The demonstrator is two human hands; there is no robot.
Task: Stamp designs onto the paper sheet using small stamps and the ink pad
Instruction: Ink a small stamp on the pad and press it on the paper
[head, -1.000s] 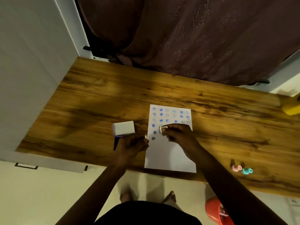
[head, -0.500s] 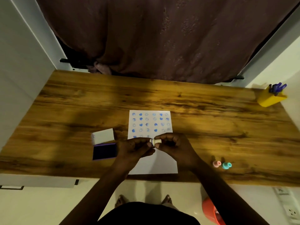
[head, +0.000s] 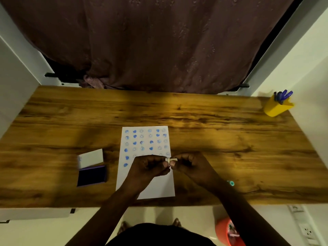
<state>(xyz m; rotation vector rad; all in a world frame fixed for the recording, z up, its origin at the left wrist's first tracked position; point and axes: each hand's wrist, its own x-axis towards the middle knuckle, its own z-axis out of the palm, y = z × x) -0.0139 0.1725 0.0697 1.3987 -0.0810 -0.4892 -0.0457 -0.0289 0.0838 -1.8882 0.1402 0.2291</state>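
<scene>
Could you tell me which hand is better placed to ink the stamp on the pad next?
Probably the left hand: the open ink pad lies on its side of the paper. Both hands pinch the stamp; the right hand would reach across.

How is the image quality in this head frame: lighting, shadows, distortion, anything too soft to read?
Head view: dim, warm light; a broad shadow darkens the desk's left half; wide-angle bending bows the desk edges and walls; the stamped prints on the paper sheet are soft, and the small stamp between both hands lacks detail.
</scene>
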